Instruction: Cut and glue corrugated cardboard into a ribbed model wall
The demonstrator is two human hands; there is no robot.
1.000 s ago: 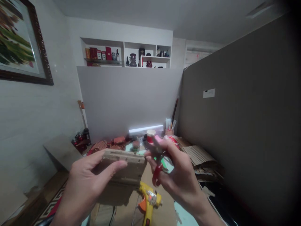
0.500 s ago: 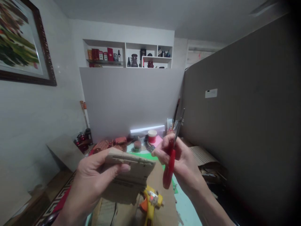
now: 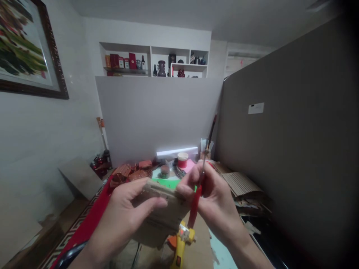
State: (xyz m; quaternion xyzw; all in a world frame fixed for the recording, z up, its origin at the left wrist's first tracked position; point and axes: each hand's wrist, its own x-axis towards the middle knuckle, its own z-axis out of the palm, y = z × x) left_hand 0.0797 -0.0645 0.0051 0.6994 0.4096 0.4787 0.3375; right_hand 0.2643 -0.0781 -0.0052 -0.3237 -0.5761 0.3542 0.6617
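Observation:
My left hand [image 3: 129, 215] grips a torn-edged piece of cardboard [image 3: 159, 224], thumb on its near face and fingers behind it. The red-handled scissors [image 3: 195, 203] are held in my right hand [image 3: 214, 200], blades pointing up and away. The thumb and finger of that hand are at the cardboard's right end; whether they pinch it is hard to tell. Below the hands, a yellow glue gun [image 3: 181, 244] with an orange trigger lies on a brown cardboard sheet [image 3: 200, 239].
Behind the hands stand a red and white tub [image 3: 183, 160] and a small jar [image 3: 165, 171]. Reddish-brown pieces [image 3: 129, 175] lie at the back left. Corrugated cardboard [image 3: 242, 184] is stacked on the right. Grey panels [image 3: 159, 116] rise behind and to the right.
My hands have come together, the right moving left and the left moving right with the cardboard. The scissors now tilt less and sit by the cardboard's right end.

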